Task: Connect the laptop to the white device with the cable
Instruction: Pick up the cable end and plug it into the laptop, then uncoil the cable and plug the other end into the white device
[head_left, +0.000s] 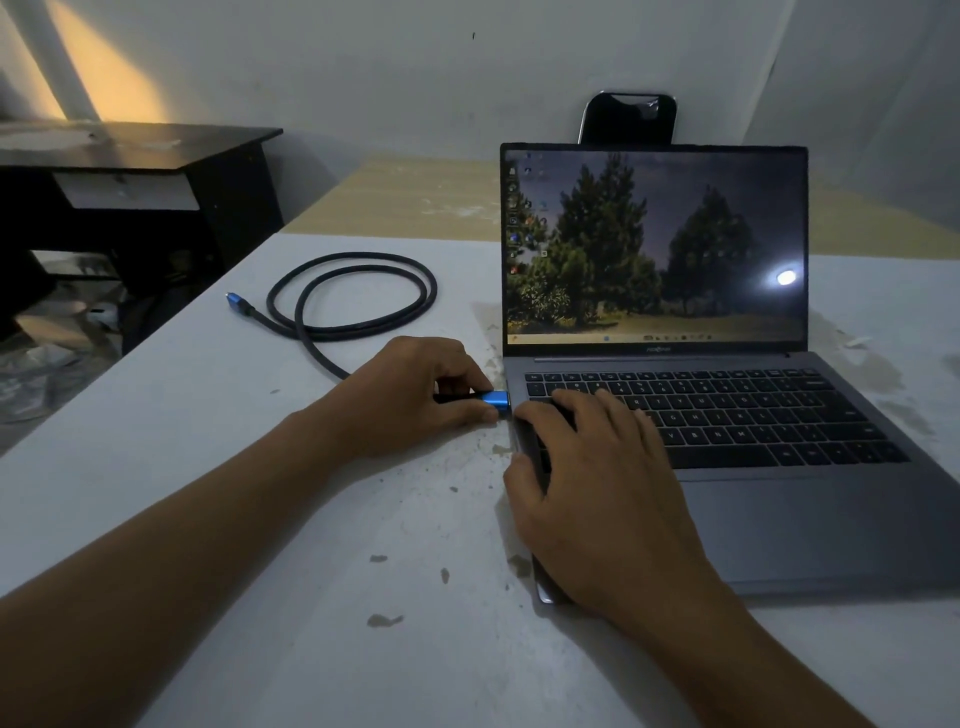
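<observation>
Pinching blue plug w/ left hand, right hand flat on laptop

Laptop sat on table under right hand. Plug was in left hand, touching laptop's left edge. Cable lay coiled behind left hand (free end leftmost).

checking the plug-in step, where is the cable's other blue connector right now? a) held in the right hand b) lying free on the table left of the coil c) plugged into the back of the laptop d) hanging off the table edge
b: the free blue connector lies on the table left of the cable coil, while the left hand holds the near connector at the laptop side.
</observation>
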